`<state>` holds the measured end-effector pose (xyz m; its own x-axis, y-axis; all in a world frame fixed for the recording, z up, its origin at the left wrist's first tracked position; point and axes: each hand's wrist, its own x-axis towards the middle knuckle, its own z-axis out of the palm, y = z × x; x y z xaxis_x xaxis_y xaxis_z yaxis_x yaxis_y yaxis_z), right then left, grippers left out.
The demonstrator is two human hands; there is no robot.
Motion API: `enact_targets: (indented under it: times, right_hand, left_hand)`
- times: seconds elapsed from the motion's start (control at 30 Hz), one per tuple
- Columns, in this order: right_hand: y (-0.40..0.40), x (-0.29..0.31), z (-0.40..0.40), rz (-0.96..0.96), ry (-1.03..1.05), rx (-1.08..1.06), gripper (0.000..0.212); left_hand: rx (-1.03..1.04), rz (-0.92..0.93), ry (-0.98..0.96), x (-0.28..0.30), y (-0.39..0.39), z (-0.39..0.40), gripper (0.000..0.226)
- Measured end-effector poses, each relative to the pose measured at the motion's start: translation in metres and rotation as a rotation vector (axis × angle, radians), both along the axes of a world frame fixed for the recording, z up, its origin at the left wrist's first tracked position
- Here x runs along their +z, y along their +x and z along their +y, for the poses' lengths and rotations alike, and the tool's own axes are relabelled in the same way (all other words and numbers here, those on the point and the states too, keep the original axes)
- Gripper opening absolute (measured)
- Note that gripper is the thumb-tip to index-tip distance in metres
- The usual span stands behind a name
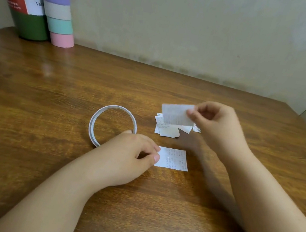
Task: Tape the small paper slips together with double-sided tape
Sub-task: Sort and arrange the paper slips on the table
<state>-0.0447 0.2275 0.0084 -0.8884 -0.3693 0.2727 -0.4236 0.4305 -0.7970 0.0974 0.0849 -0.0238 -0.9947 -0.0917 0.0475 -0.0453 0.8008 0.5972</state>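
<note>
Head view: The right hand (218,124), right of centre, pinches one paper slip (177,114) by its right edge, raised above the slip pile (167,130). The left hand (133,152), at centre, pinches the left edge of a flat slip (175,159) on the wooden table (42,111). The tape roll (97,116) lies just left of it, touching the left hand. Bare tabletop extends left and toward the wall. Bottle (27,2) and stacked tape rolls (59,10) stand upper left.

The left hand (133,153) lies low with fingers curled and thumb pinching, while the raised right hand (218,124) pinches with thumb and forefinger.
</note>
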Motion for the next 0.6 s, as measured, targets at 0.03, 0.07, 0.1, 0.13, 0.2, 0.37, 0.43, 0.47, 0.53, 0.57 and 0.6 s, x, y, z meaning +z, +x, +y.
enact_targets:
  times: [0.03,0.07,0.1,0.13,0.2,0.37,0.43,0.47,0.53,0.57,0.6]
  right_hand:
    - [0.001,0.006,0.006,-0.111,-0.113,0.013,0.016]
    - [0.003,0.011,0.012,-0.25,-0.199,0.05,0.016]
    - [0.005,0.014,0.018,-0.384,-0.25,0.092,0.016]
    - [0.008,0.015,0.023,-0.493,-0.263,0.126,0.015]
    - [0.014,0.007,0.03,-0.602,-0.216,0.163,0.016]
    - [0.021,-0.017,0.032,-0.513,-0.021,0.139,0.018]
    - [0.023,-0.021,0.029,-0.378,0.107,0.123,0.022]
    - [0.024,-0.022,0.029,-0.308,0.176,0.11,0.023]
    - [0.026,-0.023,0.028,-0.178,0.29,0.078,0.024]
    - [0.027,-0.023,0.028,-0.127,0.324,0.065,0.023]
    - [0.027,-0.023,0.028,-0.09,0.344,0.054,0.022]
  left_hand:
    - [0.003,0.01,-0.01,0.0,0.0,0.0,0.024]
    - [0.006,0.017,-0.025,-0.001,0.0,0.001,0.023]
    - [0.008,0.018,-0.04,-0.001,0.0,0.001,0.023]
    - [0.007,0.018,-0.054,-0.001,0.0,0.002,0.023]
    - [-0.009,0.012,-0.074,0.0,0.0,0.003,0.024]
    - [-0.048,-0.012,-0.124,0.0,0.0,0.003,0.027]
    - [-0.058,-0.008,-0.127,-0.002,0.0,0.002,0.028]
    - [-0.059,-0.007,-0.127,-0.003,-0.001,0.002,0.028]
    - [-0.059,-0.004,-0.127,-0.004,-0.001,0.001,0.029]
    - [-0.058,-0.002,-0.125,-0.004,-0.001,0.001,0.029]
    - [-0.056,0.001,-0.122,-0.004,-0.001,0.001,0.029]
